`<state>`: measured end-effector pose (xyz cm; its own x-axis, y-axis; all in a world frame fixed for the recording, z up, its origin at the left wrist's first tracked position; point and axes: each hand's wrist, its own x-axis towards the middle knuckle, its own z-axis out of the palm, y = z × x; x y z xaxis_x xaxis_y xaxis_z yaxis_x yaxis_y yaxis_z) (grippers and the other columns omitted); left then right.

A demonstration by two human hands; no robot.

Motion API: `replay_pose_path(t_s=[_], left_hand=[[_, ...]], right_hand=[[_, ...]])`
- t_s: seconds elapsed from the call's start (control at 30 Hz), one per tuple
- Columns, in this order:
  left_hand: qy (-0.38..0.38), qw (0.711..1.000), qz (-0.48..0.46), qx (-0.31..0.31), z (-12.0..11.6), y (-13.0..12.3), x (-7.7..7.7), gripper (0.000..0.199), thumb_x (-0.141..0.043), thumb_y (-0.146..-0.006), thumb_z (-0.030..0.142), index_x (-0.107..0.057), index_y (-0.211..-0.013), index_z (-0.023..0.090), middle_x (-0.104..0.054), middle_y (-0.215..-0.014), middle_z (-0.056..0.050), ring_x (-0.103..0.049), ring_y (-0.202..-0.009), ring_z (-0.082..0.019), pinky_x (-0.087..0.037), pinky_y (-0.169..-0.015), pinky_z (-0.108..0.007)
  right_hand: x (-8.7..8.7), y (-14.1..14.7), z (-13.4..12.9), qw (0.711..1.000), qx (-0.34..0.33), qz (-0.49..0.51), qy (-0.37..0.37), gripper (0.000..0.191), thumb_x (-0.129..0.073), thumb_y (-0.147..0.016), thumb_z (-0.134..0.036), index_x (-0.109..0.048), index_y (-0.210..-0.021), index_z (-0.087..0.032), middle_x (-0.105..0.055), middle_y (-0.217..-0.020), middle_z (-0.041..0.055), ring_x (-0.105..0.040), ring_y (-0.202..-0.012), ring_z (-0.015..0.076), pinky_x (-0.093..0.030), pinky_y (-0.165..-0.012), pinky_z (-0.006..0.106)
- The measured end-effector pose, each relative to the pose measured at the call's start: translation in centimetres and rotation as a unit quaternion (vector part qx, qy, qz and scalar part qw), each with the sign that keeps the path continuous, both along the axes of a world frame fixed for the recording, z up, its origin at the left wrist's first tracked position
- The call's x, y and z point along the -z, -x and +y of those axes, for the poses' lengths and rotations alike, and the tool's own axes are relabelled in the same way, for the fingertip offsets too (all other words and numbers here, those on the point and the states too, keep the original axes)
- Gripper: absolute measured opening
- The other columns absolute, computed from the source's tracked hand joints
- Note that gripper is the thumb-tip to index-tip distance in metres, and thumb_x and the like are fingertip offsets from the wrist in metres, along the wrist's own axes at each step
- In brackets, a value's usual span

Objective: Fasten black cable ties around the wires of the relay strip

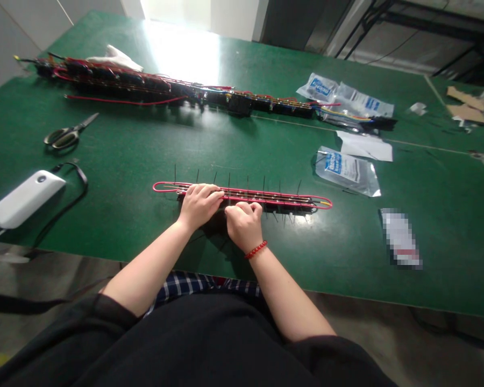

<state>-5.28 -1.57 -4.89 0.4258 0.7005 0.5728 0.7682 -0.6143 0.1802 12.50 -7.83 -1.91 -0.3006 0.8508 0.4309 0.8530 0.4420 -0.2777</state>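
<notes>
Red wire loops along the narrow black strip (282,202), which lies lengthwise on the near part of the green tabletop (145,145), in front of the person. Thin black ties stick out from both its long sides. The left hand (201,203) lies over the strip near its left end, fingers close together and bent across the top; whether they pinch anything, I cannot tell. Just beside it, the right hand (245,223) is at the strip's near edge with its fingers curled in; what they hold, if anything, is hidden. A red beaded bracelet (256,249) circles the right wrist.

Farther back, a longer wired assembly (165,88) stretches across the tabletop, with a white cloth (116,58) behind its left part. Scissors (68,134) lie at the left, well apart from the strip, with a white device (26,199) and its black cable (83,185) nearer the person. To the strip's right are a clear printed bag (347,171) and white paper (365,146).
</notes>
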Motion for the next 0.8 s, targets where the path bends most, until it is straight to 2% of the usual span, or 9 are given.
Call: replay_pose_path(t_s=[0.13, 0.2, 0.27, 0.37, 0.47, 0.53, 0.6, 0.7, 0.8], left_hand=[[-0.006, 1.0, -0.001, -0.001, 0.1, 0.0, 0.1, 0.015, -0.059, -0.096, 0.033, -0.071, -0.105, 0.029, -0.072, -0.111, -0.003, -0.063, -0.101, -0.022, -0.043, -0.091, -0.04], [-0.002, 1.0, -0.005, 0.002, 0.2, 0.0, 0.2, 0.015, -0.06, -0.096, 0.034, -0.071, -0.105, 0.029, -0.072, -0.111, -0.003, -0.063, -0.102, -0.022, -0.043, -0.091, -0.041], [0.005, 1.0, -0.009, 0.003, 0.2, 0.0, 0.1, 0.015, -0.059, -0.096, 0.033, -0.071, -0.105, 0.029, -0.072, -0.111, -0.003, -0.063, -0.102, -0.023, -0.043, -0.091, -0.041], [0.01, 1.0, -0.016, 0.004, 0.1, 0.0, 0.0, 0.016, -0.058, -0.097, 0.032, -0.071, -0.105, 0.028, -0.072, -0.111, -0.004, -0.063, -0.103, -0.023, -0.043, -0.091, -0.04], [0.015, 1.0, -0.02, 0.005, 0.1, 0.0, 0.0, 0.016, -0.058, -0.097, 0.031, -0.071, -0.106, 0.028, -0.072, -0.111, -0.003, -0.063, -0.103, -0.023, -0.043, -0.092, -0.04], [0.022, 1.0, -0.022, 0.005, 0.0, 0.0, -0.1, 0.017, -0.057, -0.098, 0.032, -0.071, -0.105, 0.028, -0.072, -0.112, -0.003, -0.063, -0.103, -0.022, -0.043, -0.092, -0.04], [0.029, 0.999, -0.021, 0.006, 0.0, 0.0, -0.2, 0.017, -0.056, -0.098, 0.033, -0.071, -0.106, 0.028, -0.072, -0.111, -0.002, -0.063, -0.103, -0.022, -0.043, -0.092, -0.039], [0.035, 0.999, -0.016, 0.005, 0.0, 0.0, -0.3, 0.018, -0.055, -0.099, 0.035, -0.071, -0.106, 0.028, -0.072, -0.112, -0.002, -0.063, -0.104, -0.022, -0.043, -0.092, -0.039], [0.045, 0.999, -0.016, 0.002, 0.0, 0.0, -0.3, 0.018, -0.056, -0.098, 0.034, -0.071, -0.107, 0.029, -0.072, -0.113, -0.002, -0.063, -0.105, -0.022, -0.042, -0.093, -0.04]], right_hand=[[-3.2, 0.1, -1.4, 0.995, 0.04, 0.093, -0.024, 0.011, -0.054, -0.095, -0.024, -0.063, -0.09, -0.025, -0.076, -0.099, 0.0046, -0.063, -0.1, 0.024, -0.035, -0.1, 0.046], [-4.0, 0.3, -1.5, 0.985, 0.046, 0.163, 0.03, 0.015, -0.052, -0.095, -0.025, -0.065, -0.089, -0.024, -0.076, -0.097, 0.0058, -0.066, -0.093, 0.0228, -0.044, -0.091, 0.041], [-3.9, 0.6, -1.1, 0.958, 0.058, 0.243, 0.139, 0.017, -0.052, -0.095, -0.026, -0.067, -0.089, -0.024, -0.075, -0.089, 0.0047, -0.067, -0.081, 0.0204, -0.051, -0.078, 0.036], [-2.7, 1.0, 0.2, 0.874, 0.108, 0.358, 0.309, 0.016, -0.056, -0.091, -0.025, -0.07, -0.1, -0.023, -0.075, -0.081, 0.0031, -0.066, -0.068, 0.017, -0.051, -0.062, 0.03], [-2.0, 1.3, 1.2, 0.763, 0.166, 0.458, 0.424, 0.033, -0.058, -0.089, -0.021, -0.064, -0.121, -0.017, -0.073, -0.074, 0.0035, -0.057, -0.052, 0.0112, -0.042, -0.048, 0.023], [-2.0, 1.6, 1.5, 0.681, 0.173, 0.532, 0.473, 0.045, -0.057, -0.089, -0.02, -0.056, -0.133, -0.013, -0.073, -0.072, 0.0034, -0.049, -0.045, 0.0078, -0.034, -0.041, 0.019], [-2.2, 2.0, 1.5, 0.619, 0.168, 0.591, 0.488, 0.053, -0.057, -0.088, -0.019, -0.048, -0.14, -0.012, -0.073, -0.072, 0.0033, -0.047, -0.042, 0.0063, -0.027, -0.038, 0.017], [-2.0, 2.8, 1.3, 0.581, 0.171, 0.642, 0.47, 0.051, -0.058, -0.088, -0.018, -0.047, -0.138, -0.014, -0.073, -0.071, 0.0019, -0.046, -0.042, 0.0053, -0.024, -0.037, 0.015], [-1.4, 3.8, 1.3, 0.578, 0.194, 0.662, 0.436, 0.032, -0.058, -0.088, -0.019, -0.055, -0.12, -0.017, -0.069, -0.068, -0.0015, -0.045, -0.042, 0.0045, -0.024, -0.036, 0.013]])
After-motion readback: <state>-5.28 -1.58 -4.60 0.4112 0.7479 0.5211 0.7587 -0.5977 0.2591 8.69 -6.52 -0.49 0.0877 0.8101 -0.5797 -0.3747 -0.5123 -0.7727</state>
